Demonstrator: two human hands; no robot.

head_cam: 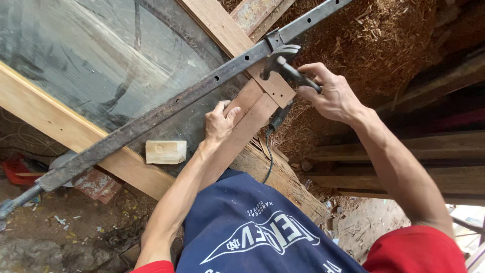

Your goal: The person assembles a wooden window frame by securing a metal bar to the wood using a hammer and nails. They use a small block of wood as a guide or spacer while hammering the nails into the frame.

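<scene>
In the head view, a claw hammer (281,63) is held by the right hand (328,93), whose fingers are wrapped fully around the dark handle just behind the metal head; the head is raised slightly above the corner joint of a wooden frame (252,108). The left hand (218,123) is laid on the short frame rail, with the fingers half curled and the fingertips pressed against the wood; nothing is enclosed by it, and whether a nail is pinched under the fingertips cannot be told. A long, rusty bar clamp (166,108) with a row of holes is stretched diagonally over the frame, and its sliding jaw is seated close to the hammer head. Under the clamp a dusty glass pane (91,55) is set in the frame, and a small wooden block (165,151) is lying on the lower frame member, well apart from both hands. A black cable (268,151) is seen hanging down beside the joint. For this step to be done well, it is judged that the strokes should be short and controlled, because the glass is very near to the joint and the grip is high on the handle. The left fingertips should be kept to the side of the strike point, and the rail should be pressed flat so that the joint is not shifted under the clamp.
</scene>
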